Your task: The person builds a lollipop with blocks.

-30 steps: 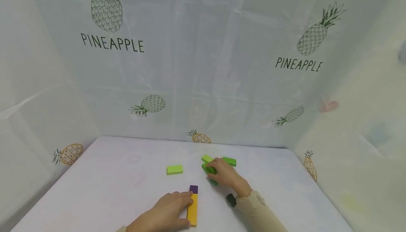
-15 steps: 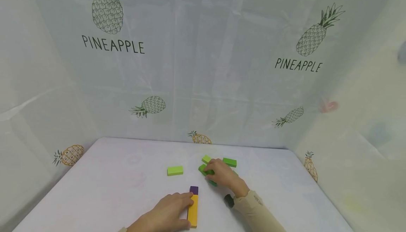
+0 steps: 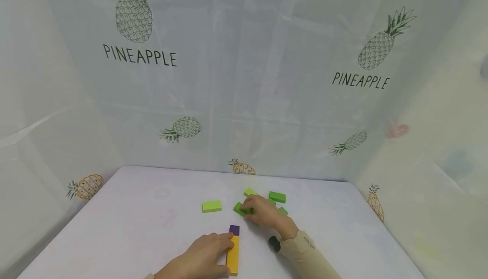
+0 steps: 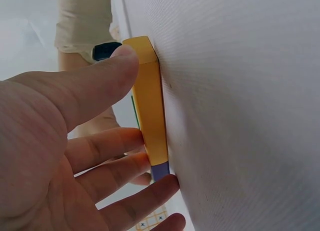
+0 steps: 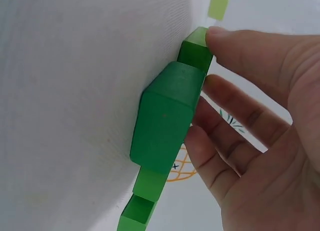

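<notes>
Since before, one green block and the right hand have moved a bit toward the left edge of the desk. From the head view, the left hand touches the yellow block, farther from the back edge than the green one. From the left wrist, its thumb and fingers are spread apart along that block. From the right wrist, the thumb touches the green block; its fingers bend, apart from the thumb. I can't tell if they touch it.
</notes>
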`<state>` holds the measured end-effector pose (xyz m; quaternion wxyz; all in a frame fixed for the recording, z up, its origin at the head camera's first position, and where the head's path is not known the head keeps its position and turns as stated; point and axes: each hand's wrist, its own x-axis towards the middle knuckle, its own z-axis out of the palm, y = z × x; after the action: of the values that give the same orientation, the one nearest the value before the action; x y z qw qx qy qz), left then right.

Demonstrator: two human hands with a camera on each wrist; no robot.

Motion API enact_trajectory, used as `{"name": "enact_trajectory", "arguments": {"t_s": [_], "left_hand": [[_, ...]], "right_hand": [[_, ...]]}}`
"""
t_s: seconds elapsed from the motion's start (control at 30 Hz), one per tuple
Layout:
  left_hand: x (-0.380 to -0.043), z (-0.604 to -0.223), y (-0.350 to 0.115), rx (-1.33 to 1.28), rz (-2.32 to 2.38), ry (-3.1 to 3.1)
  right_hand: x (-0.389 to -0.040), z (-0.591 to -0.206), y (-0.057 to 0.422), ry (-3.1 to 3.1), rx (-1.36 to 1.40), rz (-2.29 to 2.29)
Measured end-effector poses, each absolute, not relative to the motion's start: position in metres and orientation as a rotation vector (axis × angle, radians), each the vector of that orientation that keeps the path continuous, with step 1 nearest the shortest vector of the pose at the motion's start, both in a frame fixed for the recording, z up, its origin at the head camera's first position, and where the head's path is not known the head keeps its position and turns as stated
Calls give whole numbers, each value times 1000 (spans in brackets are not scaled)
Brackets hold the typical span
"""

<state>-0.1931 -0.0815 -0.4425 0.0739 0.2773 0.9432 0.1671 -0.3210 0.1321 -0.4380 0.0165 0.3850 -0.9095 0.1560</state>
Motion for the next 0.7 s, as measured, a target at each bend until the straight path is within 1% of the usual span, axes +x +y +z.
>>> {"name": "enact_trajectory", "arguments": {"t_s": [0.27, 0.5, 0.7], "left_hand": [[-193, -444, -82, 810, 511, 2826], [-193, -444, -81, 810, 501, 2828], [-194, -443, -81, 794, 506, 2821]], "right_hand": [[-319, -438, 133, -2912, 1024, 547], [-318, -440, 133, -2927, 1023, 542], [-319, -441, 132, -2917, 1088, 587]]}}
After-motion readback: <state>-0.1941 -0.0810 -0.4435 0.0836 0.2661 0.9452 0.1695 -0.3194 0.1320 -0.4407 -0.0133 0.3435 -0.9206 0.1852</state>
